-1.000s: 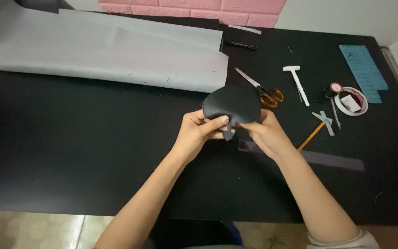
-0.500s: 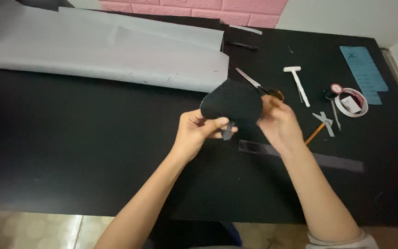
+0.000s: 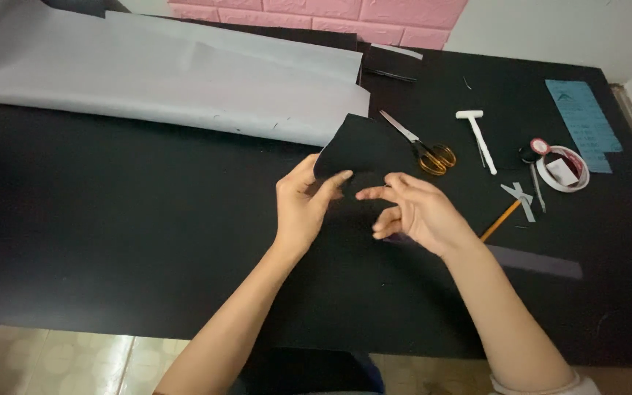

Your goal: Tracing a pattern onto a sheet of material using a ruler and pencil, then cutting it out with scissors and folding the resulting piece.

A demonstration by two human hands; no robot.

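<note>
My left hand (image 3: 303,208) pinches the lower left edge of a rounded black piece of sheet material (image 3: 360,146), holding it up over the black table (image 3: 111,241). My right hand (image 3: 411,212) hovers just to its right with fingers spread and nothing in them, fingertips pointing toward the piece. The piece's lower part blends into the dark tabletop, so its bottom edge is hard to make out.
A large grey sheet (image 3: 162,77) covers the back left. Orange-handled scissors (image 3: 422,146), a white T-shaped tool (image 3: 478,134), a roll of tape (image 3: 563,168), a pencil (image 3: 501,219), a blue card (image 3: 583,121) and a grey strip (image 3: 532,260) lie to the right.
The black piece has been raised and shifted up and back. My right hand has let go of it and opened; my left hand keeps its hold.
</note>
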